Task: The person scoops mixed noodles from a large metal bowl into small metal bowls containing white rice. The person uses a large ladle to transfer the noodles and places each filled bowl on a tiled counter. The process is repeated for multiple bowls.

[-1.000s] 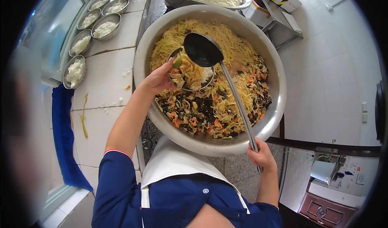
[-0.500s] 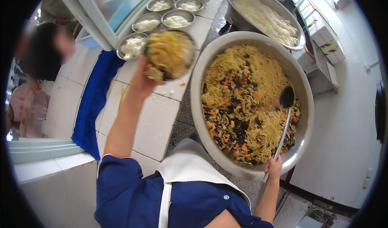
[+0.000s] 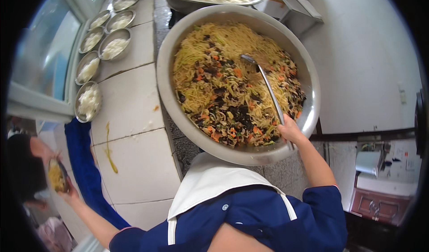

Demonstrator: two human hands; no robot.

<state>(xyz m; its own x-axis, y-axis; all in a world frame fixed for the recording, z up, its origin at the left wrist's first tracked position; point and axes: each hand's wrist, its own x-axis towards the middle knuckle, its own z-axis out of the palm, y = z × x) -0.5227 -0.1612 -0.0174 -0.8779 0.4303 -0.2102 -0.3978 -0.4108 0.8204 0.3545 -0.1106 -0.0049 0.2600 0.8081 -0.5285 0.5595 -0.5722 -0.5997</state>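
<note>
Our left hand [image 3: 67, 190] now holds the filled bowl [image 3: 57, 175] far out to the left, well away from the basin [image 3: 166, 51] and past the blue cloth [image 3: 85, 162] at the edge of the surface [image 3: 129, 118]; half a second ago that bowl was up beside the basin's left rim. Another person's hand [image 3: 42, 149] is at the bowl, so the portion looks like it is being passed over. Our right hand [image 3: 289, 130] grips the ladle [image 3: 263, 80] by its handle at the basin's near right rim, and the scoop now lies on the noodles near the basin's middle. Rice bowls [image 3: 89, 101] line the surface left of the basin.
</note>
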